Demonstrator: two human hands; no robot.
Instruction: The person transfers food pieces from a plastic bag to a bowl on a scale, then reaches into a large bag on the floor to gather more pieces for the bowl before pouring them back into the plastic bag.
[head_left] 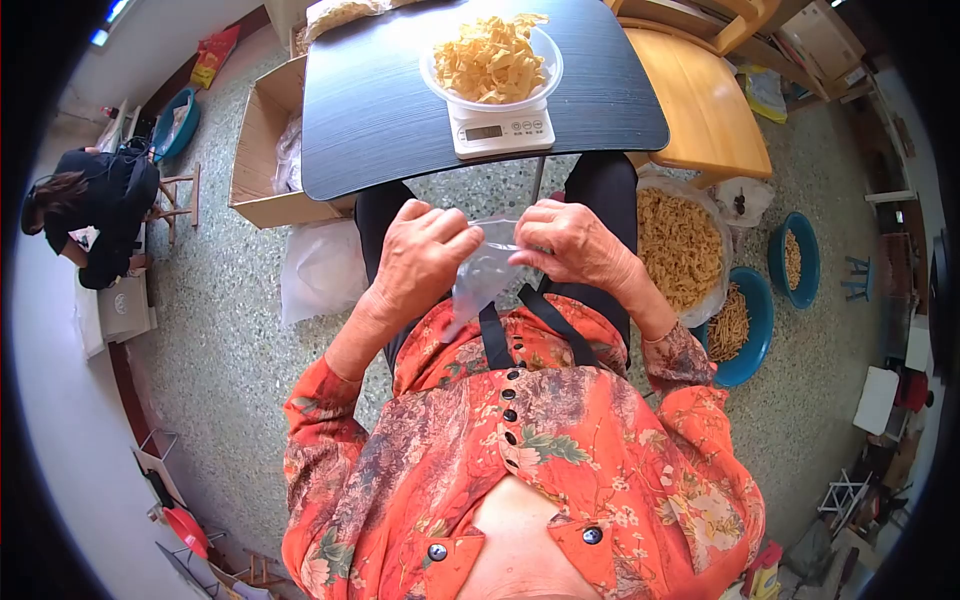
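A clear plastic bag [484, 275] hangs between my hands in front of my lap. My left hand [425, 245] has its fingers closed on one side of the bag's top edge. On the other side of that edge, my right hand [572, 240] pinches with thumb and fingers. The bag looks limp, and I see nothing inside it. Beyond my hands, a white digital scale [500, 130] stands near the front edge of the dark table [370, 110]. A translucent bowl [552, 75] sits on the scale, heaped with yellowish dried strips [490, 60].
Left of the table is a cardboard box [262, 150] with plastic bags, beside white plastic [325, 270] on the floor. To the right are a wooden chair [700, 100], a large sack of dried pieces [680, 245] and blue basins [755, 350]. Another person [100, 205] sits far left.
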